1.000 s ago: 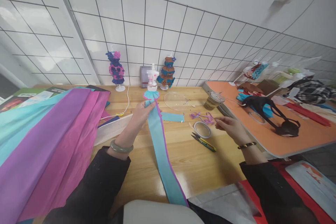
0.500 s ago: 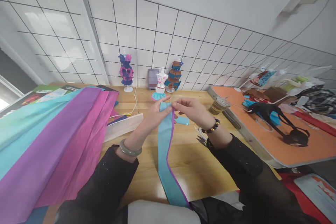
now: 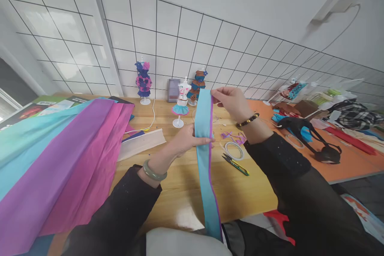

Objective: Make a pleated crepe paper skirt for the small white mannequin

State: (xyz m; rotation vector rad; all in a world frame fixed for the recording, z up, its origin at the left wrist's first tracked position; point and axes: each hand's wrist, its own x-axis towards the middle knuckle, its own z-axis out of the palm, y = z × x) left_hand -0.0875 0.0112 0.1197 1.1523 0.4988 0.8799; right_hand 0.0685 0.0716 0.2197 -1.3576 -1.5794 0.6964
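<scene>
A long light-blue fabric strip (image 3: 205,120) with a purple edge hangs upright in front of me and runs down to my lap. My right hand (image 3: 230,102) pinches its top right corner between thumb and fingers. Lower down, my left hand (image 3: 192,141) is closed around the strip, thumb across the front and the other fingers mostly behind it. Just right of the strip lie purple scraps (image 3: 235,137), a white tape roll (image 3: 234,151) and thread snips (image 3: 236,165).
Small dress forms (image 3: 144,82) stand by the tiled wall. Blue, purple and pink cloths (image 3: 69,156) cover the left side, beside a white strip (image 3: 142,145). An orange table (image 3: 357,168) at the right holds a black strapped item (image 3: 306,136) and fabrics.
My right hand has risen to the right, lifting the strip's top end. My left hand has slid lower along the strip. The scraps, tape roll and snips are now more exposed.
</scene>
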